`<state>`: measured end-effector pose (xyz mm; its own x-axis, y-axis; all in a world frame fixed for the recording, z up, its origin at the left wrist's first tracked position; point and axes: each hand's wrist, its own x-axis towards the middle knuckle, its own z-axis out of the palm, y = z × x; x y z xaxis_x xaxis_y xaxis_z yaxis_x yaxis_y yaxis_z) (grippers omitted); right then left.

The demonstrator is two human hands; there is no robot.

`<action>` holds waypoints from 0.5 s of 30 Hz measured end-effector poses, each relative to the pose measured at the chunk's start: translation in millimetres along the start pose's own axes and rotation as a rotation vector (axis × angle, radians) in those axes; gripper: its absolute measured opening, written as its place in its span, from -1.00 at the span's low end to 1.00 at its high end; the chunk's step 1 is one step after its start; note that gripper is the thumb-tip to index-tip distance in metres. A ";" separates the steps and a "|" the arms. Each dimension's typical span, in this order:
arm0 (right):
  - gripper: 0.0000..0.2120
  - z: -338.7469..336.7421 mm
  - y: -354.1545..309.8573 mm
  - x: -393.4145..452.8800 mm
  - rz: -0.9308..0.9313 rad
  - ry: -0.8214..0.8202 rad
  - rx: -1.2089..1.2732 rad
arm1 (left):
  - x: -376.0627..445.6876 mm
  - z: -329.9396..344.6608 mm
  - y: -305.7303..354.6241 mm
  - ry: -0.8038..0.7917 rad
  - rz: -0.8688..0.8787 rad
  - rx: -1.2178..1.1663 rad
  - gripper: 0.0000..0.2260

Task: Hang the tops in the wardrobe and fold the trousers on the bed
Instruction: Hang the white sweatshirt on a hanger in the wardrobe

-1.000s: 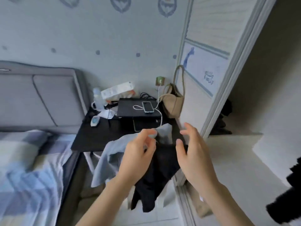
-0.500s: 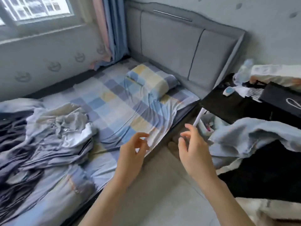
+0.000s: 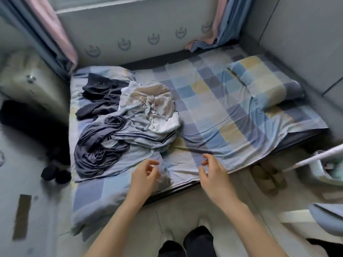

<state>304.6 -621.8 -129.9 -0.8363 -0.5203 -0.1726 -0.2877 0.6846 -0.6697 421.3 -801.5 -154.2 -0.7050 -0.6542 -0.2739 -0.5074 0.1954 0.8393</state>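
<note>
The heap of clothes (image 3: pixel 128 125) lies crumpled on the left half of the bed (image 3: pixel 213 101), resting on the chequered sheet: a dark garment (image 3: pixel 104 95) at the far side, a pale beige and white piece (image 3: pixel 157 106) on top, and grey-blue folds (image 3: pixel 100 147) spilling toward the near edge. A second ago I faced the bedside table beside the wardrobe, with a grey and a black garment draped just in front of my hands; since then the view has swung left, and the whole bed now fills the frame. I read this as one garment dealt with and the next pick about to begin.

My left hand (image 3: pixel 144 176) hovers over the near edge of the bed, fingers loosely curled and holding nothing. My right hand (image 3: pixel 213 171) hangs beside it, likewise relaxed and empty, apart from the cloth. Both are near the heap but not touching it.

The pillow (image 3: pixel 263 84) sits at the right end. I cannot tell tops from trousers within the heap; the folds hide seams and waistbands. The wardrobe is out of frame. Edges of the picture are blurred, so the dark objects on the floor (image 3: pixel 55 173) at left stay unidentified, and the white pole (image 3: pixel 315 157) at right is cut off.
</note>
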 end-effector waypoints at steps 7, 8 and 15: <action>-0.69 38.6 -8.0 97.6 0.009 -0.183 -0.004 | 81.8 -20.1 -18.9 0.035 -0.164 -0.025 -0.91; -0.69 43.7 -6.8 116.3 0.000 -0.195 -0.012 | 95.7 -20.1 -19.2 0.039 -0.187 -0.002 -0.91; -0.71 80.3 3.8 251.4 -0.011 -0.344 -0.083 | 199.5 -9.2 -39.3 0.055 -0.354 0.070 -0.91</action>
<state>130.8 -790.9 -233.9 -0.6312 -0.6596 -0.4080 -0.3445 0.7098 -0.6144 305.2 -946.4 -237.6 -0.4526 -0.7281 -0.5149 -0.7496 -0.0021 0.6619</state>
